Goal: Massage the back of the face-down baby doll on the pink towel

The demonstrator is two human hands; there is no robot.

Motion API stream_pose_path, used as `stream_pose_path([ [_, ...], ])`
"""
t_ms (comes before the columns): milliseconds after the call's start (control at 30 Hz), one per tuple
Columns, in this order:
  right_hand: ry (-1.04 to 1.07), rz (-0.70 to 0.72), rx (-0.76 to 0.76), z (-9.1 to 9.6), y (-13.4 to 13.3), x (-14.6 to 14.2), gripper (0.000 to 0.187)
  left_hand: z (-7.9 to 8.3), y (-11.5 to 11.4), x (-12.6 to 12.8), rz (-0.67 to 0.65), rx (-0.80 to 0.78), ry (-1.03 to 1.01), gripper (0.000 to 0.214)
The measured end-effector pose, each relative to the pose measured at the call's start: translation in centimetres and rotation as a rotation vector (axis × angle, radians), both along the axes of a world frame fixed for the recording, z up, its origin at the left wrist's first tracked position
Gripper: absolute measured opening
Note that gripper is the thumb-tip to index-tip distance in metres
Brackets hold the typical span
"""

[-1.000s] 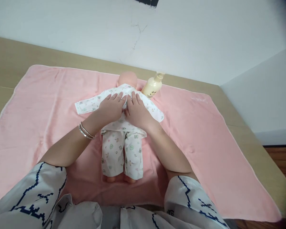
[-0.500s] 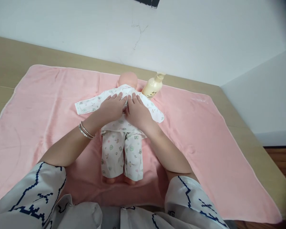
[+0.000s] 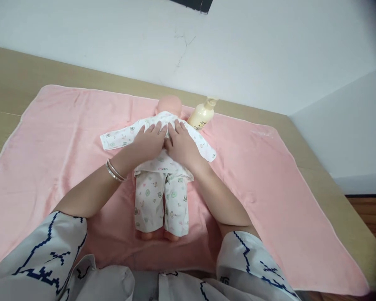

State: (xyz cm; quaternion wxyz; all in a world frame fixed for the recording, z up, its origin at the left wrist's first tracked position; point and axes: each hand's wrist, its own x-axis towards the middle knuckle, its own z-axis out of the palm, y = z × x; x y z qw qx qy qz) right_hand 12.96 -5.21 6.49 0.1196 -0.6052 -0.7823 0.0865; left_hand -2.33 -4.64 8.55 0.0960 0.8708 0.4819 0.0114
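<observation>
A baby doll (image 3: 176,205) in a white printed top and trousers lies stretched out on a pink blanket (image 3: 253,200), head toward the wall. Only the smooth back of its head shows, so it seems to lie face down. My left hand (image 3: 149,141) rests flat on the upper left of the doll's back, fingers stretched out. Beside it, my right hand (image 3: 182,144) lies flat on the upper right of the back, fingers pointing to the head. The two thumbs meet near the middle. Neither hand grips anything.
A cream pump bottle (image 3: 202,115) leans by the doll's head on the right, at the blanket's far edge. Under the blanket is a wooden table (image 3: 50,69) that runs up against a white wall (image 3: 253,54). Brown flooring (image 3: 368,215) shows at the right.
Both hands stay on the doll's back with only a very slight shift. The whole view has moved a little; the doll and bottle keep their places.
</observation>
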Motion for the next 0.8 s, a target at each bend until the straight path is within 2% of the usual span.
stream_pose_path([
  [67, -0.038, 0.011, -0.018, 0.4, -1.2, -0.7, 0.063, 0.8, -1.6, 0.2, 0.022, 0.02, 0.057, 0.061],
  [133, -0.043, 0.012, -0.02, 0.6, -1.4, -0.7, 0.061, 1.1, -1.7, 0.2, 0.013, 0.017, 0.062, 0.06],
  [233, 0.026, 0.019, 0.003, 0.4, 0.3, 0.4, 0.056, 0.5, 0.4, -0.2, -0.014, 0.009, -0.035, 0.055],
  [367, 0.104, -0.013, 0.044, -0.5, 2.3, 1.3, 0.057, -0.7, 2.8, -0.5, 0.079, -0.015, -0.12, 0.057],
  [500, 0.02, -0.067, 0.003, -0.7, 0.2, -0.1, 0.062, -0.4, 1.0, -0.1, 0.046, -0.041, -0.047, 0.06],
  [633, -0.039, -0.025, 0.0, 0.0, -1.5, -0.7, 0.064, 0.4, -1.0, 0.2, 0.022, -0.006, -0.016, 0.062],
  [700, -0.019, -0.002, -0.024, 0.3, -0.6, 0.0, 0.062, 0.2, -0.4, 0.3, 0.022, -0.001, -0.048, 0.06],
  [800, 0.048, 0.015, -0.025, 0.2, 1.6, 1.5, 0.059, -0.8, 1.8, 0.2, 0.073, -0.032, -0.131, 0.063],
])
